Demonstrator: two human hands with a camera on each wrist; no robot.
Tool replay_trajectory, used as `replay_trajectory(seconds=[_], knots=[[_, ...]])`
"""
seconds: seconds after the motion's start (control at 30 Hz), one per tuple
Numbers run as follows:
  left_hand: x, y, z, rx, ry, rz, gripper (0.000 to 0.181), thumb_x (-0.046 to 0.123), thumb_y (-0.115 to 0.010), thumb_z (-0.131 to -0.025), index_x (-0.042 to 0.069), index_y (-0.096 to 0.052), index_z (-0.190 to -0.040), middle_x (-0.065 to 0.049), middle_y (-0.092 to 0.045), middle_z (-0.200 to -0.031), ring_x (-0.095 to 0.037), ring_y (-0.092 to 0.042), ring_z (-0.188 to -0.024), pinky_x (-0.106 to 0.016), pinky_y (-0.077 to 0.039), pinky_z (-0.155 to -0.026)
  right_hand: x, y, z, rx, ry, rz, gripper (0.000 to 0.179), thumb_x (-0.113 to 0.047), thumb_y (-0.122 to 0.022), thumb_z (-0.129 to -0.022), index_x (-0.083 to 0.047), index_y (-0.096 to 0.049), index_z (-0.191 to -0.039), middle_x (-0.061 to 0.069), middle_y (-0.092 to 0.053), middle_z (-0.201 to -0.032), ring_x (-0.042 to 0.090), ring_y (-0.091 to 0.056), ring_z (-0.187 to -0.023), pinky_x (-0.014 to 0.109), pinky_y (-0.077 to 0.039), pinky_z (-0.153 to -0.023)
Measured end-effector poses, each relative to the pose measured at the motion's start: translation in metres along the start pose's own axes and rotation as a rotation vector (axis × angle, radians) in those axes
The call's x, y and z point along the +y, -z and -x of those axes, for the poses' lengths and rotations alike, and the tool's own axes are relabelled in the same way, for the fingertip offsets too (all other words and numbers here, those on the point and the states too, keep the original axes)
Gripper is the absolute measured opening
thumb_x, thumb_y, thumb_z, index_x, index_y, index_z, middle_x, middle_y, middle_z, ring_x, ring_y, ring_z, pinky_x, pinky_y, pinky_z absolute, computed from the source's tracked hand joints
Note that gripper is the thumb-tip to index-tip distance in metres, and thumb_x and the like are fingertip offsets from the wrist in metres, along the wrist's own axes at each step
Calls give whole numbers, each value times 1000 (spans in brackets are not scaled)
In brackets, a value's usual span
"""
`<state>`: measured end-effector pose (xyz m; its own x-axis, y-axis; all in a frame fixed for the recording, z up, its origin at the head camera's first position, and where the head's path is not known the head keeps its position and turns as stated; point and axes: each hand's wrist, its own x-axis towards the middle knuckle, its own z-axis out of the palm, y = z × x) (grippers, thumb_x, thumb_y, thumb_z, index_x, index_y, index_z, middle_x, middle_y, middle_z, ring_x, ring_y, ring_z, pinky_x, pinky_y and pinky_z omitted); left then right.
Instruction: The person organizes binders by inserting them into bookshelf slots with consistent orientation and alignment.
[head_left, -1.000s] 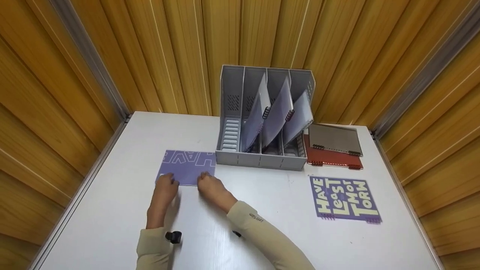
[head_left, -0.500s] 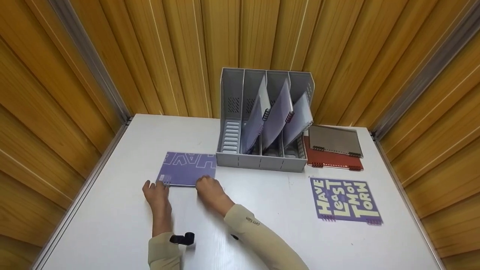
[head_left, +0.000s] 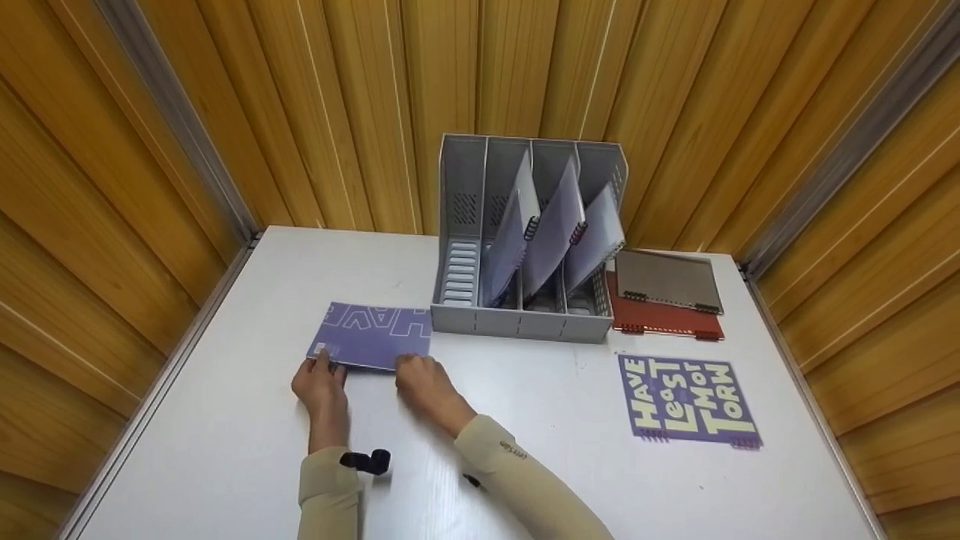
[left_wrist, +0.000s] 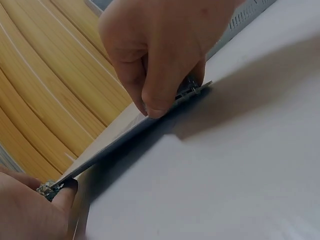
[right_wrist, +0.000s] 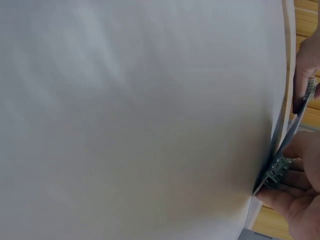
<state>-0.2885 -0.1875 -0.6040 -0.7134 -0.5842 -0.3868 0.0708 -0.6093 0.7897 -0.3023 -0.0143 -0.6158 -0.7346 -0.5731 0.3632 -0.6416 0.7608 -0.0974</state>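
Note:
A purple spiral notebook (head_left: 375, 337) with outlined lettering lies at the left of the table, its near edge raised slightly. My left hand (head_left: 321, 388) pinches its near left corner, thumb and fingers on either side of the ring binding (left_wrist: 49, 190) in the left wrist view. At the near right corner my right hand (head_left: 431, 390) grips the same edge with curled fingers. Seen from the right wrist, a second stretch of ring coils (right_wrist: 277, 172) sits between the thumb and fingers of that hand. The notebook's underside is in shadow.
A grey file organizer (head_left: 525, 324) stands behind and to the right, with several notebooks leaning in its slots; its leftmost slot shows a bare floor. To its right lie a grey-brown notebook (head_left: 667, 279), a red notebook (head_left: 667, 322) beneath it, and a lettered purple notebook (head_left: 690, 401).
My left hand let go of the notebook's left corner, drew back with fingers spread, then took hold of that corner again. My right hand stayed at the right corner. The near edge has risen slightly.

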Motion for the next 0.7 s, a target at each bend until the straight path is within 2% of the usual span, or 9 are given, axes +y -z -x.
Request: replay_trajectory(seconds=[0.1,0.17,0.23,0.4,0.53,0.7], knots=[[3,-3,2,-5,-29,-39,38,5,-53,-104,-10,-51,-138,-19,-59,-124,-21,-62,-110,-30,-56,-92,-1,0,3,0,-51,-26,7,-1,-66,-83,-7,-62,-80,7,-66,-71,26,-67,-59,33,-56,-50],[6,-5,5,-11,-54,-52,32,5,-57,-101,-11,-56,-129,-12,-65,-108,-16,-65,-95,-27,-58,-77,-4,0,4,10,-84,-33,8,-4,-66,-85,-8,-60,-79,7,-64,-69,27,-67,-58,35,-56,-49],[10,-6,8,-26,-85,-63,29,4,-59,-100,-12,-58,-124,-8,-68,-97,-14,-67,-88,-26,-58,-72,-7,0,6,17,-109,-58,10,-5,-65,-86,-8,-59,-79,7,-63,-67,28,-67,-57,36,-55,-48],[16,-13,19,-77,-170,-105,32,4,-59,-100,-15,-59,-124,-9,-70,-98,-16,-71,-93,-30,-60,-83,-11,3,8,29,-164,-157,9,-8,-64,-87,-8,-59,-80,9,-65,-70,30,-68,-60,39,-54,-49],[20,-24,34,-114,-225,-120,30,3,-59,-99,-17,-59,-121,-13,-70,-98,-17,-72,-90,-32,-60,-83,-9,7,8,47,-217,-288,8,-11,-67,-89,-8,-61,-85,10,-70,-76,29,-71,-67,38,-55,-54],[23,-40,54,-205,-325,-150,26,0,-56,-101,-17,-59,-119,-27,-69,-109,-22,-74,-94,-33,-59,-85,-4,13,6,77,-242,-387,15,-17,-70,-94,-5,-69,-102,13,-76,-92,27,-74,-82,34,-60,-66]])
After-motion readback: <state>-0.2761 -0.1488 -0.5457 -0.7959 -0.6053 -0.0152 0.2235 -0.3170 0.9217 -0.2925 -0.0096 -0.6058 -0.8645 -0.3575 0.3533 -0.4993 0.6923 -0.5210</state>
